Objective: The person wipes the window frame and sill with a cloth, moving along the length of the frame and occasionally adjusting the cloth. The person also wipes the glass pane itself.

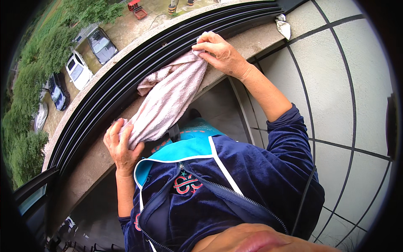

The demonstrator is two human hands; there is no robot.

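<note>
A pale pink terry towel [171, 102] is stretched between my two hands, over the inner side of a window sill [132, 105]. My left hand [121, 146] grips its near lower end, fingers curled into the cloth. At the upper right, my right hand [222, 53] pinches the other end between thumb and fingers. The towel hangs in long folds, and one bunched part lies against the black window track [163, 47]. Some of the cloth inside my hands is hidden by the fingers.
A crumpled silvery-white wrapper [283, 27] lies at the sill's far right end. White tiled wall [330, 94] stands on the right. Beyond the track are parked cars, a white car [78, 70] among them, and trees [53, 41] far below. A blue apron [179, 148] covers my front.
</note>
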